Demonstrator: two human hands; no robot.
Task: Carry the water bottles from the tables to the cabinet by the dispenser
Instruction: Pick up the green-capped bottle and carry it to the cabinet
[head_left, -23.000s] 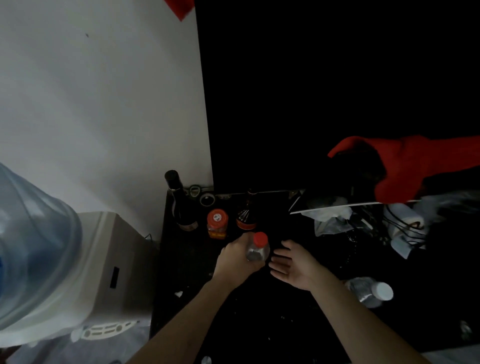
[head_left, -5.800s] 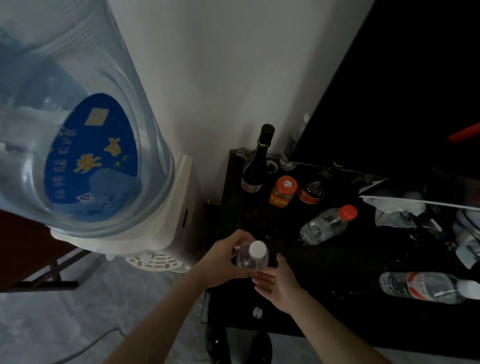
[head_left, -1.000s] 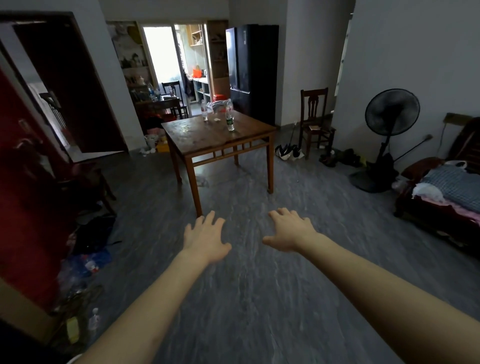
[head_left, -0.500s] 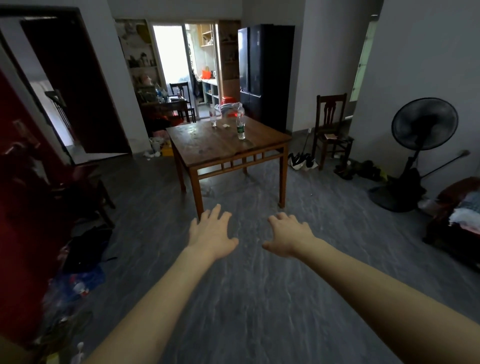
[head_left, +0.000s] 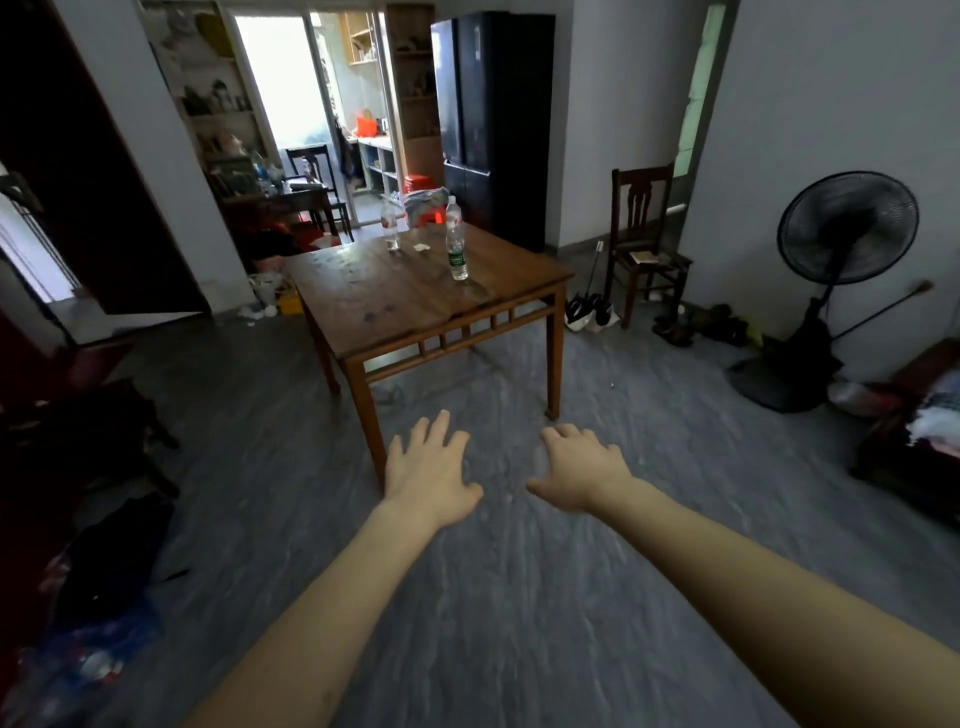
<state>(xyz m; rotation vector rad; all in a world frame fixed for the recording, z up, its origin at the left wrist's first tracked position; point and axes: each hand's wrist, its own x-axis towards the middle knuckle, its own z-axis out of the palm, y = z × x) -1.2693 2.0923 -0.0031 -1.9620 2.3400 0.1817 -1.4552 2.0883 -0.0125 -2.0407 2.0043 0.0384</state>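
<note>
A wooden table (head_left: 395, 317) stands ahead in the room. On its far right part stands a clear water bottle with a green label (head_left: 456, 244), upright. A second, smaller clear bottle with a red label (head_left: 390, 226) stands near the table's far edge. My left hand (head_left: 430, 470) and my right hand (head_left: 582, 467) are stretched out in front of me over the grey floor, palms down, fingers spread and holding nothing. Both hands are well short of the table. The cabinet and the dispenser are out of view.
A bundle of cloth (head_left: 426, 205) lies at the table's far edge. A wooden chair (head_left: 644, 249) and a standing fan (head_left: 841, 270) are to the right, a black fridge (head_left: 493, 119) behind. A dark chair (head_left: 88, 415) and bags (head_left: 93, 613) crowd the left.
The table has come closer and larger in view as I walk toward it. Both hands stay out in front, holding nothing.
</note>
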